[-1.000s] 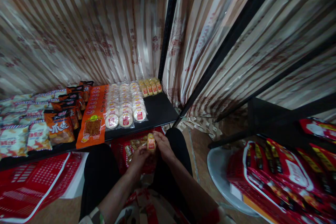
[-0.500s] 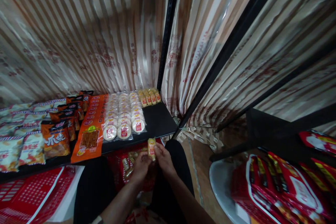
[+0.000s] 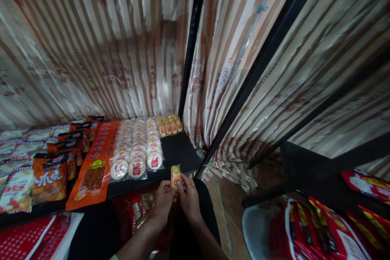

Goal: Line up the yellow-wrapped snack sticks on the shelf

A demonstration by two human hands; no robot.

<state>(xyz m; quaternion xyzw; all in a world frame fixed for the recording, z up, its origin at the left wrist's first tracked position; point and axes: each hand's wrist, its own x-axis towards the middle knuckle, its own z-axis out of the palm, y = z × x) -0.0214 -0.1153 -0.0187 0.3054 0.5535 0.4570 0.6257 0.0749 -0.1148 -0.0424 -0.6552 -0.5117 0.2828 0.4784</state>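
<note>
A small yellow wrapped snack [image 3: 175,174] with a red label stands upright in my fingers, in front of the shelf's edge. My right hand [image 3: 189,200] pinches its lower right side, thumb across the front. My left hand [image 3: 163,200] is closed at its lower left, fingers curled against the wrapper. Several matching yellow packs [image 3: 169,125] are lined up at the back right of the black shelf [image 3: 178,150]. Below my hands, a red basket [image 3: 126,215] between my legs contains more small wrapped packs [image 3: 147,202], partly hidden by my left forearm.
Rows of round white wrapped crackers [image 3: 137,166], an orange snack bag [image 3: 91,178] and puffed bags [image 3: 50,178] cover the shelf leftward. A black post [image 3: 190,48] rises at the corner. Red packs [image 3: 323,219] fill a basket at right; another red basket [image 3: 27,235] sits lower left.
My view has tilted up a little, so the shelf sits lower in the picture. Both hands remain at the small snack, which is held slightly more upright.
</note>
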